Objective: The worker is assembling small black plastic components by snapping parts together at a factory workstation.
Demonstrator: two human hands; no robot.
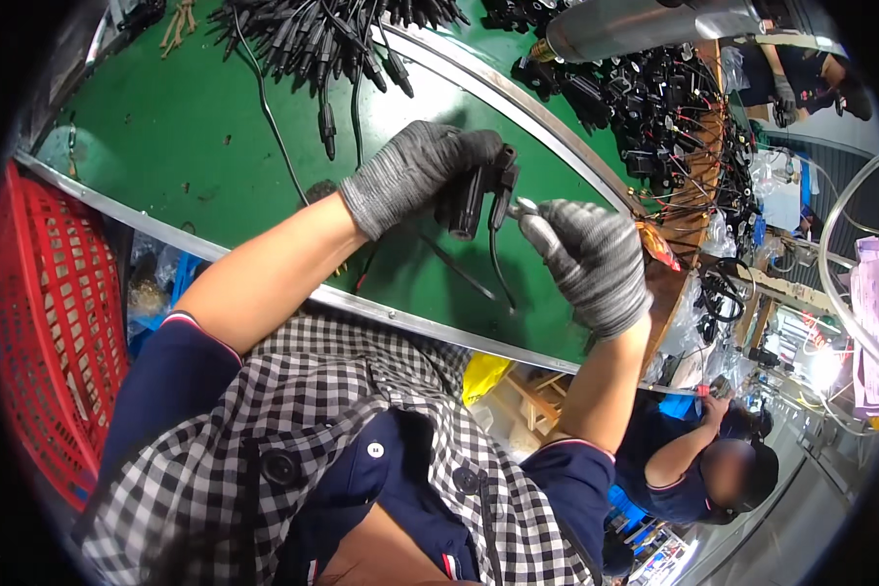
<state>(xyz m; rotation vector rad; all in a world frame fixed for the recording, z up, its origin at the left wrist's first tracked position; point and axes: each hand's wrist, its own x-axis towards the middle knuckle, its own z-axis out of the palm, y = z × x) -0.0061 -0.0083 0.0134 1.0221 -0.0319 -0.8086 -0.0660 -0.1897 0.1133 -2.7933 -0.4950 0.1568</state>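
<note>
The black oblong plastic housing (467, 207) is above the near half of the green tabletop (200, 146), off its surface, between your hands. Your left hand (422, 168), in a grey knitted glove, is clamped on its far end. A narrow black side piece (502, 195) runs along the right of the housing, and a thin black cable (499, 266) hangs from it toward you. Your right hand (594, 256), gloved alike, pinches a small shiny metal piece (526, 204) between thumb and finger, just beside the side piece; contact between the two cannot be determined.

Expect the housing to be light, stiff and somewhat slippery against knit. Grip it by the broad body; treat the cable as soft and its entry as the likely weak point. Do not lift by the cable.

Farther out, a heap of slim black connectors (332, 44) lies at the far edge. A silver metal rail (547, 125) separates it from a pile of black wired parts (654, 112) at far right. A red plastic basket (57, 322) stands at near left
</note>
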